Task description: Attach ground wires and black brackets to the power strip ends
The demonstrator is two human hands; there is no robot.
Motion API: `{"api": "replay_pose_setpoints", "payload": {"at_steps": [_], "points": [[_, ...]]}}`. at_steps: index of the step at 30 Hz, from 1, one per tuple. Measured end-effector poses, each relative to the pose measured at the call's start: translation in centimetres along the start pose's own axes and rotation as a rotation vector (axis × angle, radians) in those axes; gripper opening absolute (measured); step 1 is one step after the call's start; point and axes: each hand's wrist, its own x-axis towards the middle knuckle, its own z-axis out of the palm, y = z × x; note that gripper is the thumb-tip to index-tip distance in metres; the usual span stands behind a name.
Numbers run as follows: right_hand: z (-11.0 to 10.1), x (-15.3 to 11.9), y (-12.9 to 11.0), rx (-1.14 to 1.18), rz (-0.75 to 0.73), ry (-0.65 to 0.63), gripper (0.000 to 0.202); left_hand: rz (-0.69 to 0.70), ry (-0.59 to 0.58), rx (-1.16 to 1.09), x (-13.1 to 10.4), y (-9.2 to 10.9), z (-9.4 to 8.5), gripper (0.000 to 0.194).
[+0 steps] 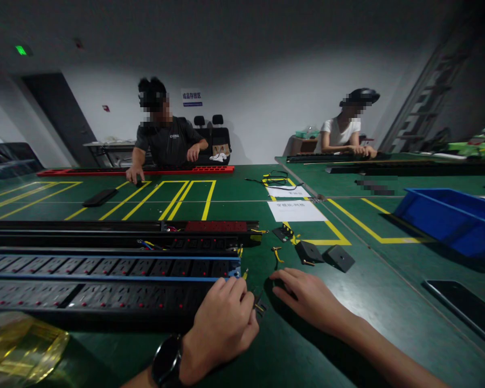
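My left hand (226,318), with a dark watch on its wrist, is closed over the right end of the nearest black power strip (145,295). A small dark part with brassy bits (261,308) shows just past its fingers; whether the hand grips that too is hidden. My right hand (311,299) reaches in from the right, thumb and index finger apart, holding nothing visible. Ahead of its fingertips lies a short yellow wire (277,255). Farther off are two black end caps (308,252) (338,258) and a black bracket (283,232). A blue-edged power strip (157,267) lies behind the nearest one.
A yellow-tinted clear bottle (28,345) stands at front left. On the right are a blue bin (452,221) and a phone (464,307). White paper labels (297,211) lie on the green table. Across it, two people (170,140) (341,132) work by long strips.
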Motion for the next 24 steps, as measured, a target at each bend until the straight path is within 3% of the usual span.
{"api": "replay_pose_setpoints", "payload": {"at_steps": [8,24], "points": [[0.3,0.0,0.2,0.054,0.0,0.035,0.019,-0.011,-0.004,0.003,0.0,0.1,-0.1,0.003],[-0.7,0.2,-0.4,0.015,0.034,-0.026,0.021,-0.014,-0.055,-0.026,0.1,0.0,-0.3,0.006]]}}
